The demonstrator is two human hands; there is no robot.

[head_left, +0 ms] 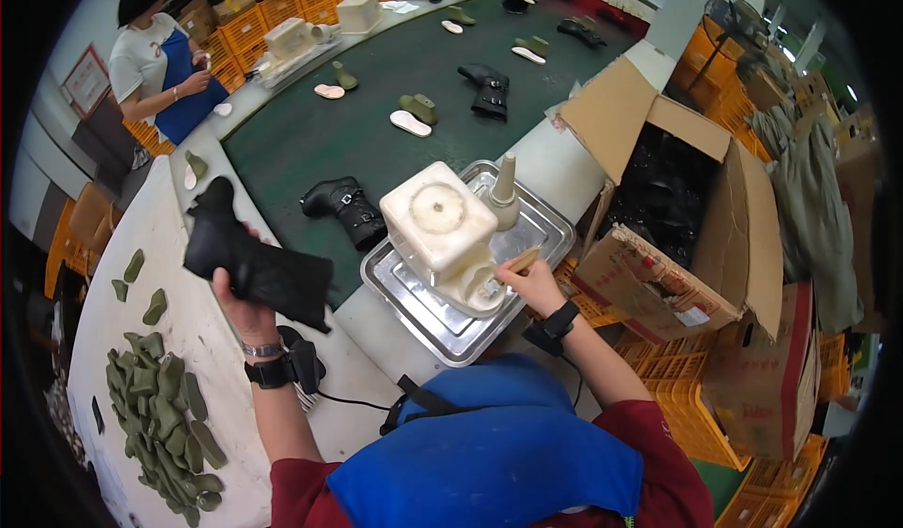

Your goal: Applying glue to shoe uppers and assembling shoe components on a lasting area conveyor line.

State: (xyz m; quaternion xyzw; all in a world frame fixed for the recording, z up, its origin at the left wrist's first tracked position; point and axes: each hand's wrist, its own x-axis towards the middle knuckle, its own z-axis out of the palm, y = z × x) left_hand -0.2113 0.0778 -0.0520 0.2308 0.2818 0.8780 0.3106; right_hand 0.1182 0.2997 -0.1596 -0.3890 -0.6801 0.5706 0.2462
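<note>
A black boot [254,260] is gripped in my left hand [243,319], lying on its side above the table edge with its shaft toward the middle. My right hand [538,288] is closed around the thin wooden handle of what looks like a brush [523,261]. Its lower end points into the open mouth of a white plastic glue-pot-like container [438,210]; the tip is hard to make out. The container stands on a shiny metal tray [404,310], along with a pale bottle with a tapered spout [505,197].
A green conveyor belt [273,152] carries black boots [346,210], olive pieces and pale insoles [410,124]. Olive pieces [155,415] lie heaped on the left table. An open cardboard box [649,274] stands at right. Another person [169,67] stands at far left.
</note>
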